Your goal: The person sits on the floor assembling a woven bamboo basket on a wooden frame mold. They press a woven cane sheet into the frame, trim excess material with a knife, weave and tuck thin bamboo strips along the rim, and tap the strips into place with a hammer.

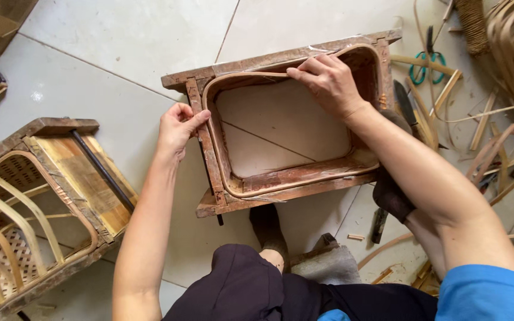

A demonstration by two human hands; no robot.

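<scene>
Grip: your right hand [328, 80] pinches bent cane strip [227, 178] at frame's 12 o'clock; left hand [176, 126] presses it at 9. Wooden frame [281, 193] sits on floor [120, 41]. Seat strip tight into corners, keep pressure even.

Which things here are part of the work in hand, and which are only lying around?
In use: left hand, right hand, wooden frame mould, bent cane strip.
Lying about: green scissors, woven basket frame, loose cane strips, knife.
</scene>
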